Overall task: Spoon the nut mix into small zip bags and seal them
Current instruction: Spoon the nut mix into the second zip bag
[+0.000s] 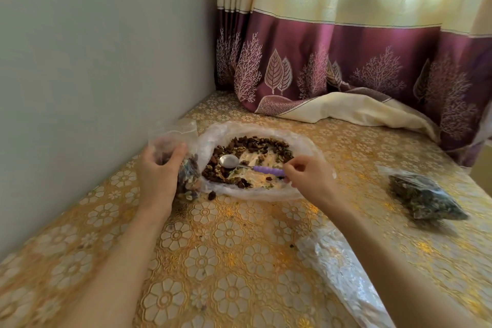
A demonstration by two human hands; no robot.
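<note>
Left hand (157, 176) has its fingers wrapped around a small zip bag (183, 168), part-filled and standing on the counter (226, 261) by the wall. Right hand (306, 176) pinches the purple handle of the spoon (250, 165), bowl resting in the nut mix (253, 146) on the spread plastic. A filled bag (423, 197) lies far right.

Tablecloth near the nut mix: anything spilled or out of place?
Yes. One stray nut piece lies on the tablecloth just outside the plastic sheet, beside the zip bag the left hand holds. A few small crumbs lie nearer the camera.
</note>
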